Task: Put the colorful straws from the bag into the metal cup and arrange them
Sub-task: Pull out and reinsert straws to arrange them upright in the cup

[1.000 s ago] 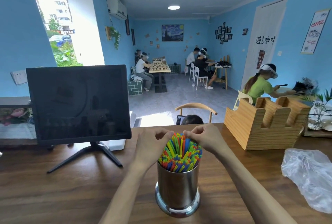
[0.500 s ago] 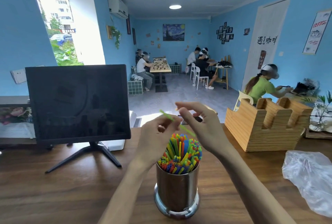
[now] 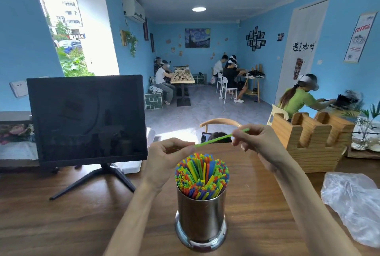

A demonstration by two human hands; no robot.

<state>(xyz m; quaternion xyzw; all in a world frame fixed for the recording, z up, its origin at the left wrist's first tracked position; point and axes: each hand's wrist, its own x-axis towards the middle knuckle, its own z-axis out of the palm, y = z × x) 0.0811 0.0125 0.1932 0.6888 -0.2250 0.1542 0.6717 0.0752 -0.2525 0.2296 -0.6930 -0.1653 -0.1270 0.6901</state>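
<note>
Since the earlier frame, a single green straw (image 3: pixel 221 137) is drawn clear of the bundle and is now held stretched almost level above the cup, at centre frame; the hands are spread further apart. The straw's lower end is pinched by the left hand (image 3: pixel 166 160), its upper end by the right hand (image 3: pixel 260 144); both hands are clenched on it by the fingertips.

The colorful straws (image 3: pixel 202 175) stand packed in the metal cup (image 3: pixel 201 217), lower centre of the frame, on the worktop (image 3: pixel 61 218). The plastic bag (image 3: pixel 353 202) lies crumpled at lower right, apparently emptied, though its inside cannot be fully seen.

Progress, judged: transfer looks essentially done; arranging is in hand. The green straw is left to be reinserted, and several leaning straws in the middle remain to be straightened.

Materials: the straws are thin, smooth plastic tubes in red, yellow, green and blue, with open round ends. The cup is a polished steel cylinder with a flared base. The bag is thin translucent film, wrinkled. The worktop is dark wood with grain.
</note>
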